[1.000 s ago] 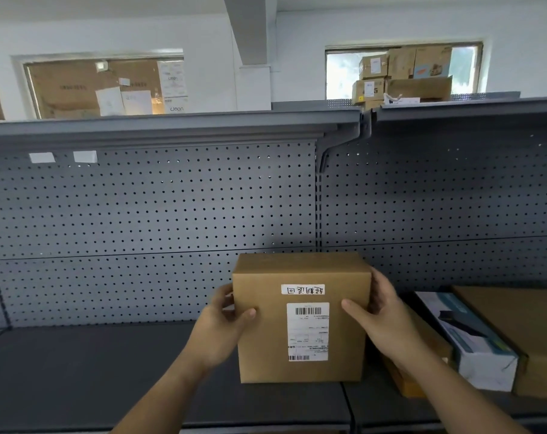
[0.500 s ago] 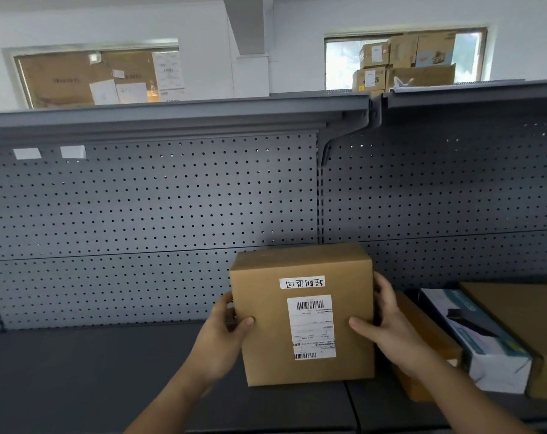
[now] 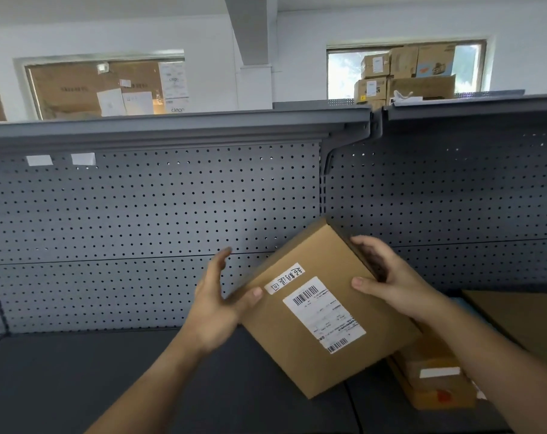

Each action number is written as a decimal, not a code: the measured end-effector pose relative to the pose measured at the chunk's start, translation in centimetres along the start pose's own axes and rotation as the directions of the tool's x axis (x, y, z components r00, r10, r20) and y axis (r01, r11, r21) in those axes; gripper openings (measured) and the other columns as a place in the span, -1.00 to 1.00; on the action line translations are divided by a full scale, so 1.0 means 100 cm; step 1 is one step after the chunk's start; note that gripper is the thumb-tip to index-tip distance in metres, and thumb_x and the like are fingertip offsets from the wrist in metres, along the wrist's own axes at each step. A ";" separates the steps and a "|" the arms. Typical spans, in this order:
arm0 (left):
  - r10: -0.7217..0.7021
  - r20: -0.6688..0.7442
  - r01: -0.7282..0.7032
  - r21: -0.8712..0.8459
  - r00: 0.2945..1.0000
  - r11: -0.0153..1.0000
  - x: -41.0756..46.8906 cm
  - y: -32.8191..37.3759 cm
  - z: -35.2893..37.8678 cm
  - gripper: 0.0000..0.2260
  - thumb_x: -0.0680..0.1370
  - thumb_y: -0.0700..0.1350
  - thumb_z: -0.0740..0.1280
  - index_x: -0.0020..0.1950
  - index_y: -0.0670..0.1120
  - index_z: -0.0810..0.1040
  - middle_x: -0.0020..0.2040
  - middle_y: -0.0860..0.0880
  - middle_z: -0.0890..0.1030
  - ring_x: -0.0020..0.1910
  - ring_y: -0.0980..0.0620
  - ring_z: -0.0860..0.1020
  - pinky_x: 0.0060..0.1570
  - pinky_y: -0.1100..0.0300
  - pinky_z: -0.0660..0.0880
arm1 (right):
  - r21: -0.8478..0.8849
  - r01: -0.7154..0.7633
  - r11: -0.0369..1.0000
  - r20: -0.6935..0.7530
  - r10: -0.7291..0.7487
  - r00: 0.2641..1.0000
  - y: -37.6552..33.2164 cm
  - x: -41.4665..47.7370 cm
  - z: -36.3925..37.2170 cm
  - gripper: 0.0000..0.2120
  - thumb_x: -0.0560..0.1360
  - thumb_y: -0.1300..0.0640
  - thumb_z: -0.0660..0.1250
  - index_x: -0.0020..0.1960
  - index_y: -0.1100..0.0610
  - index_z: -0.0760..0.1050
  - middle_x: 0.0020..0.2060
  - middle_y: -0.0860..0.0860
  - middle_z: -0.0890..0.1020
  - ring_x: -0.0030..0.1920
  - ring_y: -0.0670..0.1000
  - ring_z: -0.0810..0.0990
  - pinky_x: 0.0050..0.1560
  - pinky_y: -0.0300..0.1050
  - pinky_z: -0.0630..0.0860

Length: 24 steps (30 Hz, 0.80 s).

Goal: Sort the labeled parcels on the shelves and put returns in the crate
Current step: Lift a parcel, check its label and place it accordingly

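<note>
A brown cardboard parcel (image 3: 281,343) with a white barcode label and a small handwritten strip hangs tilted above the grey shelf (image 3: 109,380), its top leaning right. My right hand (image 3: 388,280) grips its upper right edge, thumb on the front and fingers curled over the side. At the parcel's left corner is my left hand (image 3: 212,308), thumb touching the front face and fingers straight, pointing up clear of the box. No crate is in view.
A small brown box with a white label (image 3: 438,380) lies on the shelf under my right forearm. A large brown box (image 3: 522,321) sits at the far right. The perforated back panel (image 3: 140,214) and upper shelf (image 3: 172,130) close the bay; cartons (image 3: 403,76) stack above.
The parcel stood upright on the shelf with both hands on its sides. Now it is lifted and rotated clockwise, and my left hand's fingers have come off its side.
</note>
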<state>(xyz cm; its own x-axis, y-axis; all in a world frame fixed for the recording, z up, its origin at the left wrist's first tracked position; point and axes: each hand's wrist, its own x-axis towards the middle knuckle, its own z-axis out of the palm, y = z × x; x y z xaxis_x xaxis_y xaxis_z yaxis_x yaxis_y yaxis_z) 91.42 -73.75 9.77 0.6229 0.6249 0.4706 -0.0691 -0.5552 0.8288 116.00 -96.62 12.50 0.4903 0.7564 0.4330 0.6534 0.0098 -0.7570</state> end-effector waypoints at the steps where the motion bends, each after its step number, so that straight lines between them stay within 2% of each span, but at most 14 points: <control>1: 0.044 0.046 -0.046 0.038 0.998 0.998 0.004 0.011 0.000 -0.22 0.37 0.32 0.52 0.47 0.46 0.18 0.52 0.24 0.26 0.55 0.24 0.14 0.48 -0.08 0.30 | -0.025 0.010 1.000 0.030 -0.009 1.000 -0.004 0.005 -0.002 -0.38 0.51 0.04 0.52 0.32 -0.48 0.31 0.39 -0.21 0.41 0.32 -0.25 0.42 0.11 -0.23 0.48; 3: 0.122 0.162 -0.140 0.103 0.979 0.985 0.014 0.032 0.000 -0.25 0.39 0.33 0.50 0.48 0.46 0.18 0.53 0.29 0.24 0.56 0.26 0.14 0.50 -0.01 0.22 | -0.082 0.030 0.996 0.082 -0.023 0.996 -0.014 0.013 -0.002 -0.36 0.49 0.02 0.54 0.33 -0.51 0.31 0.38 -0.20 0.43 0.36 -0.14 0.45 0.25 0.02 0.55; 5: 0.156 0.268 -0.195 0.125 0.951 0.973 0.026 0.050 0.001 -0.25 0.41 0.32 0.50 0.49 0.48 0.17 0.56 0.29 0.22 0.57 0.24 0.14 0.51 0.02 0.19 | -0.161 0.052 0.986 0.123 -0.032 0.992 -0.022 0.020 -0.001 -0.35 0.48 -0.02 0.55 0.34 -0.52 0.30 0.37 -0.17 0.44 0.35 -0.07 0.48 0.29 0.17 0.56; 7: 0.134 0.343 -0.180 0.107 0.930 0.978 0.035 0.064 0.003 -0.26 0.47 0.20 0.51 0.50 0.47 0.15 0.53 0.27 0.24 0.53 0.23 0.19 0.44 0.07 0.23 | -0.207 0.062 0.976 0.164 -0.028 0.986 -0.031 0.025 0.004 -0.35 0.47 -0.04 0.54 0.34 -0.55 0.29 0.34 -0.15 0.46 0.30 0.00 0.53 0.24 0.21 0.59; 9: 0.100 0.406 -0.113 0.009 0.909 0.994 0.043 0.070 0.005 -0.28 0.53 -0.01 0.50 0.53 0.40 0.18 0.41 0.20 0.39 0.36 0.26 0.42 0.29 0.16 0.41 | -0.254 0.079 0.964 0.193 -0.029 0.981 -0.040 0.027 0.012 -0.33 0.47 -0.08 0.52 0.35 -0.58 0.26 0.34 -0.18 0.44 0.30 0.07 0.51 0.26 0.25 0.55; 11: 0.087 0.450 -0.042 -0.109 0.889 0.993 0.047 0.065 0.006 -0.30 0.54 -0.21 0.48 0.52 0.28 0.26 0.28 0.06 0.54 0.11 0.23 0.64 0.10 0.18 0.59 | -0.353 0.098 0.931 0.187 -0.032 0.982 -0.047 0.024 0.019 -0.31 0.47 -0.14 0.50 0.37 -0.61 0.20 0.34 -0.30 0.38 0.38 0.07 0.38 0.38 0.24 0.42; 12: 0.078 0.440 -0.019 -0.137 0.895 0.990 0.047 0.059 0.004 -0.32 0.53 -0.26 0.47 0.50 0.24 0.30 0.25 -0.02 0.56 0.06 0.19 0.66 0.06 0.14 0.63 | -0.399 0.106 0.911 0.168 -0.041 0.985 -0.049 0.021 0.021 -0.30 0.47 -0.17 0.49 0.40 -0.59 0.17 0.34 -0.35 0.35 0.40 0.03 0.31 0.44 0.20 0.32; 14: 0.062 0.407 0.018 -0.189 0.911 0.982 0.044 0.042 -0.003 -0.35 0.51 -0.28 0.50 0.46 0.19 0.36 0.27 -0.11 0.55 0.09 0.06 0.67 0.06 0.05 0.64 | -0.425 0.100 0.900 0.104 -0.062 0.993 -0.049 0.013 0.019 -0.27 0.46 -0.22 0.50 0.44 -0.55 0.14 0.41 -0.38 0.29 0.45 -0.08 0.23 0.52 0.14 0.15; 17: 0.017 0.355 0.088 -0.277 0.935 0.957 0.034 0.005 -0.018 -0.32 0.40 -0.13 0.59 0.42 0.17 0.37 0.28 -0.22 0.53 0.18 -0.19 0.62 0.09 -0.08 0.63 | -0.347 0.050 0.937 -0.013 -0.058 0.998 -0.026 -0.002 0.012 -0.17 0.39 -0.29 0.51 0.45 -0.58 0.05 0.56 -0.31 0.18 0.59 -0.04 0.15 0.58 0.26 0.05; 19: -0.033 0.321 0.149 -0.346 0.946 0.926 0.024 -0.017 -0.024 -0.32 0.36 -0.10 0.59 0.40 0.15 0.38 0.24 -0.24 0.55 0.10 -0.19 0.64 0.00 -0.06 0.64 | -0.245 -0.021 0.969 -0.082 0.000 0.997 -0.003 -0.015 0.014 -0.10 0.32 -0.35 0.52 0.45 -0.60 0.03 0.58 -0.28 0.17 0.61 -0.02 0.13 0.57 0.32 0.11; 20: -0.053 0.302 0.169 -0.373 0.952 0.912 0.019 -0.026 -0.024 -0.31 0.34 -0.08 0.61 0.38 0.15 0.39 0.22 -0.21 0.57 0.05 -0.17 0.65 -0.04 -0.03 0.64 | -0.170 -0.043 0.984 -0.087 0.028 0.996 0.006 -0.021 0.018 -0.08 0.29 -0.38 0.53 0.45 -0.60 0.03 0.58 -0.27 0.19 0.61 -0.03 0.14 0.56 0.28 0.17; 22: -0.054 0.274 0.171 -0.422 0.960 0.890 0.011 -0.039 -0.022 -0.24 0.24 0.00 0.68 0.36 0.16 0.42 0.17 -0.13 0.60 0.03 -0.16 0.64 -0.04 -0.02 0.63 | -0.015 -0.079 0.997 -0.033 0.079 0.996 0.019 -0.033 0.030 -0.06 0.28 -0.32 0.56 0.45 -0.59 0.04 0.52 -0.31 0.26 0.57 -0.10 0.20 0.50 0.07 0.29; 24: -0.035 0.248 0.152 -0.470 0.968 0.870 0.005 -0.045 -0.018 -0.27 0.25 -0.05 0.65 0.35 0.15 0.43 0.15 -0.07 0.61 0.04 -0.16 0.62 -0.02 -0.01 0.62 | 0.084 -0.125 0.989 0.034 0.122 0.992 0.024 -0.039 0.044 -0.08 0.32 -0.23 0.59 0.41 -0.57 0.02 0.40 -0.39 0.30 0.44 -0.20 0.32 0.34 -0.15 0.39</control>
<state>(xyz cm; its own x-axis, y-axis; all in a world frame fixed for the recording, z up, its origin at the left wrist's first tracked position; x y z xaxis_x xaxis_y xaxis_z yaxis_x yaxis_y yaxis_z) 90.67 -70.00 6.82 0.7987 0.4884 0.3515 -0.3317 -0.1300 0.9344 113.08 -96.67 6.78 0.5469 0.7735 0.3203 0.5362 -0.0298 -0.8436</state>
